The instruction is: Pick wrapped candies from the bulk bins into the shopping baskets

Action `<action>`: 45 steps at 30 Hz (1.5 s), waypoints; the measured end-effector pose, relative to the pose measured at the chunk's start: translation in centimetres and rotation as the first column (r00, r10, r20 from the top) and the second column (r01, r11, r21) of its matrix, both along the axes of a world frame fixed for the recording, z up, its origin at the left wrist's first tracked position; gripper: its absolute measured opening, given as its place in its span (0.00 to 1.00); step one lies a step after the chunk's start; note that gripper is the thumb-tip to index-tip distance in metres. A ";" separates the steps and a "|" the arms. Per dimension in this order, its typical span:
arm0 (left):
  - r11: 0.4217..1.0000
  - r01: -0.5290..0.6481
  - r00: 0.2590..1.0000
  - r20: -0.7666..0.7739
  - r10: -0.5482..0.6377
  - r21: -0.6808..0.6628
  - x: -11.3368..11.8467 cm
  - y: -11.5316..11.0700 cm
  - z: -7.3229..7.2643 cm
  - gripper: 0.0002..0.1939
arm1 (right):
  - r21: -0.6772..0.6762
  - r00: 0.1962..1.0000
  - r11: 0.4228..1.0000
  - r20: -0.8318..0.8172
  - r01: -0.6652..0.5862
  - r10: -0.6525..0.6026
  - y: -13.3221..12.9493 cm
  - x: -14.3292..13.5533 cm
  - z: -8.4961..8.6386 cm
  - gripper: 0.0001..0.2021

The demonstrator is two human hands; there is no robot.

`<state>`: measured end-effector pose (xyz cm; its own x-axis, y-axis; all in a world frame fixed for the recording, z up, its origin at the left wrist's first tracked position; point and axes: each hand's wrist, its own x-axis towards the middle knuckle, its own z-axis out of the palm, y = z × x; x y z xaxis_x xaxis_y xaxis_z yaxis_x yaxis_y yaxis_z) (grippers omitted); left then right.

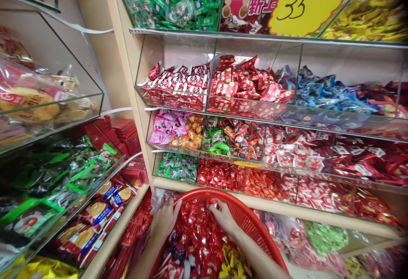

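Note:
A red plastic basket (266, 240) full of wrapped candies stands low in front of me. My left hand (165, 219) is at its left side near the rim, fingers curled and closed; what they hold is hidden. Crumpled clear plastic (159, 197) shows just beyond that hand. Over the right part of the basket, my right hand (223, 218) pinches a small red-wrapped candy (213, 203). Between both hands lies a heap of shiny red candies (200, 232). Yellow-wrapped candies (234, 264) and purple ones (174, 249) lie nearer to me.
Clear-fronted shelf bins rise ahead, holding red candies (219, 175), green packets (177, 166) and blue packets (331, 89). A wooden ledge (287, 202) runs behind the basket. More shelves with biscuit packs (92, 223) stand at left. Bagged goods (325, 236) lie below, right.

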<state>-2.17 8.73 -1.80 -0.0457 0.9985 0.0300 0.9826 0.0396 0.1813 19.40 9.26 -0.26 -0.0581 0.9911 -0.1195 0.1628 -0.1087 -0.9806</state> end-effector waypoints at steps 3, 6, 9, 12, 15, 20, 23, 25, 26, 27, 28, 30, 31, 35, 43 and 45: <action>1.000 -0.002 1.000 0.003 0.002 -0.005 0.0 0.0 0.1 0.33 | -0.005 1.000 1.000 -0.010 -0.005 0.005 -0.2 0.2 -0.2 0.12; 1.000 -0.005 1.000 0.010 0.006 -0.016 0.1 -0.1 0.2 0.34 | 0.059 0.999 0.998 0.042 -0.037 0.034 -0.4 0.2 -0.8 0.10; 1.000 -0.005 1.000 0.016 0.006 -0.020 0.1 -0.2 0.3 0.33 | 0.076 0.985 0.989 0.122 -0.130 0.121 -0.8 0.1 -1.3 0.09; 1.000 -0.013 1.000 0.020 0.013 -0.029 0.1 -0.2 0.5 0.32 | 0.004 0.954 0.977 0.216 -0.212 0.206 -1.5 -0.2 -1.5 0.10; 0.999 -0.013 1.000 0.018 0.013 -0.037 0.2 -0.2 0.5 0.32 | 0.051 0.918 0.975 0.349 -0.218 0.187 -2.2 -0.4 -1.3 0.11; 0.999 -0.018 1.000 -0.015 0.018 -0.043 0.2 -0.2 0.5 0.32 | 0.029 0.849 0.967 0.487 -0.252 0.206 -3.3 -0.7 -1.0 0.13; 0.999 -0.005 1.000 -0.013 0.005 -0.039 0.2 -0.2 0.4 0.32 | 0.040 0.842 0.968 0.504 -0.246 0.193 -3.6 -0.8 -1.5 0.14; 1.000 -0.001 1.000 -0.012 0.000 -0.030 0.1 -0.1 0.3 0.32 | 0.069 0.843 0.966 0.507 -0.248 0.180 -3.7 -0.8 -2.1 0.17; 1.000 0.000 1.000 -0.012 0.000 -0.026 0.1 -0.1 0.3 0.32 | 0.078 0.842 0.966 0.511 -0.248 0.175 -3.8 -0.8 -2.4 0.19; 1.000 -0.003 1.000 -0.012 0.002 -0.026 0.1 -0.1 0.2 0.32 | 0.082 0.838 0.965 0.518 -0.247 0.171 -3.9 -0.8 -2.7 0.22; 1.000 -0.006 1.000 -0.013 0.006 -0.028 0.1 -0.1 0.2 0.32 | 0.079 0.832 0.966 0.528 -0.245 0.167 -3.9 -0.9 -2.9 0.24; 0.999 -0.009 1.000 -0.012 0.009 -0.035 0.1 -0.1 0.3 0.32 | 0.057 0.814 0.972 0.560 -0.227 0.157 -4.2 -1.0 -3.2 0.27; 0.999 -0.010 1.000 -0.010 0.010 -0.037 0.1 -0.1 0.3 0.32 | 0.044 0.801 0.975 0.579 -0.218 0.153 -4.3 -1.1 -3.3 0.27; 0.999 -0.017 1.000 -0.009 0.016 -0.039 0.2 -0.1 0.5 0.32 | 0.051 0.776 0.977 0.617 -0.205 0.131 -4.6 -1.7 -3.6 0.28; 1.000 -0.002 1.000 -0.005 0.002 -0.011 0.1 -0.1 0.3 0.32 | 0.140 0.839 0.965 0.532 -0.221 0.115 -4.8 -2.0 -3.8 0.23; 1.000 -0.004 1.000 0.000 0.004 -0.012 0.2 -0.1 0.4 0.31 | 0.141 0.845 0.969 0.526 -0.204 0.101 -4.7 -2.0 -3.7 0.23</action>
